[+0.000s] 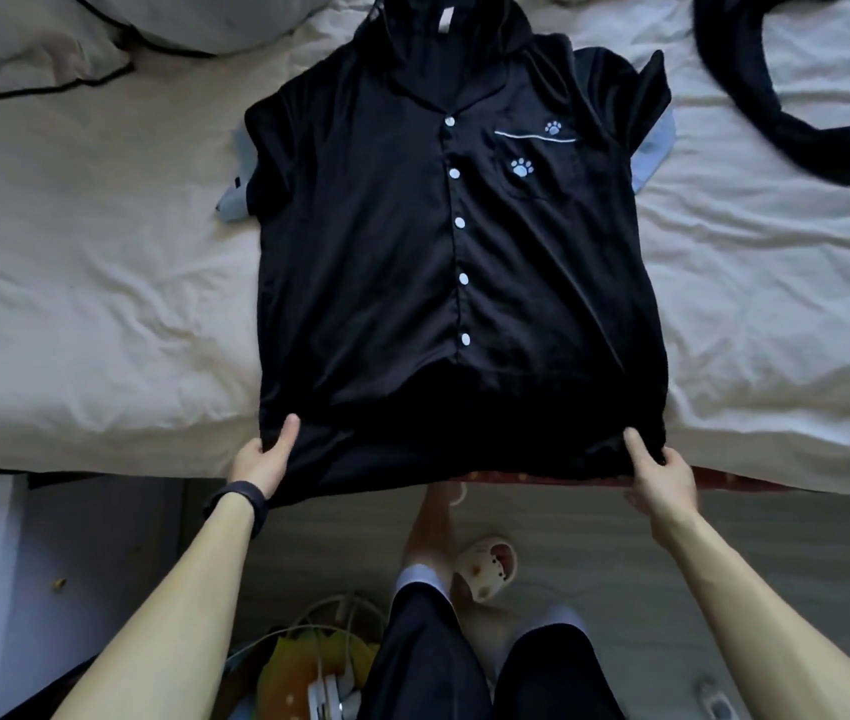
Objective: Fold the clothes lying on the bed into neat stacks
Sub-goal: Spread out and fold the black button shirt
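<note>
Pinching the hem corners, her left hand and right hand hold the black pyjama shirt flat on the bed

head | looks steeply down | close over bed edge

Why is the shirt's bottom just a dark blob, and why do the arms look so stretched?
Head view: the light is dim, so the black shirt loses its folds in shadow near the hem, while its white buttons and the bed stay bright. Head view again: the wide-angle lens stretches the arms toward the bottom corners.
</note>
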Demonstrator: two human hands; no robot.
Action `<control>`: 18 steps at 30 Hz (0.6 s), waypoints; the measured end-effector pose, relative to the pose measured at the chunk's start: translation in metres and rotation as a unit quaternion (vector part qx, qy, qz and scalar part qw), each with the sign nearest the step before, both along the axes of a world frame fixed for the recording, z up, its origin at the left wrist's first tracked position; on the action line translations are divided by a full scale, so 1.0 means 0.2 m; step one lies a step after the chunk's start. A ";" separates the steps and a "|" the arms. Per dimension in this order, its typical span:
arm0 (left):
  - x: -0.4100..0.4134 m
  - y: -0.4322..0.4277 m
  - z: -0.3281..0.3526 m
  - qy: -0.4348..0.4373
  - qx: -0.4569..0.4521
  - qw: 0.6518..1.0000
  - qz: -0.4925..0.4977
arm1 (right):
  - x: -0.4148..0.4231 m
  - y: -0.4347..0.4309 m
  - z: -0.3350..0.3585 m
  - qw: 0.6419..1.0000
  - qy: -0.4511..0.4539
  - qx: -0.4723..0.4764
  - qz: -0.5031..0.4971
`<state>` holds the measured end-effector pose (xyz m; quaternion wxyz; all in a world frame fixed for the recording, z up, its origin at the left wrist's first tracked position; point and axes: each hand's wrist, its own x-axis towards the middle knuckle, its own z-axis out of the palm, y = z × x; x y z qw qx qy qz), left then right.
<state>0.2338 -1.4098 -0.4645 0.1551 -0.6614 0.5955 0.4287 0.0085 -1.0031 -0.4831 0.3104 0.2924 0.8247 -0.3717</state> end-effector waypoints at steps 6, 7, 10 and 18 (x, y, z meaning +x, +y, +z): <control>0.06 0.02 -0.02 -0.030 -0.050 0.998 -0.024 | -0.03 0.24 -0.25 0.999 0.014 0.018 0.033; 0.10 0.00 -0.01 -0.035 -0.059 0.997 -0.021 | -0.03 0.29 -0.28 0.999 0.015 0.015 0.033; 0.17 -0.02 -0.01 -0.058 -0.066 0.995 -0.040 | 0.00 0.32 -0.21 0.999 0.022 0.023 0.004; 0.11 0.05 -0.02 -0.012 -0.110 0.992 0.063 | 0.05 0.10 -0.12 0.986 0.009 -0.049 -0.161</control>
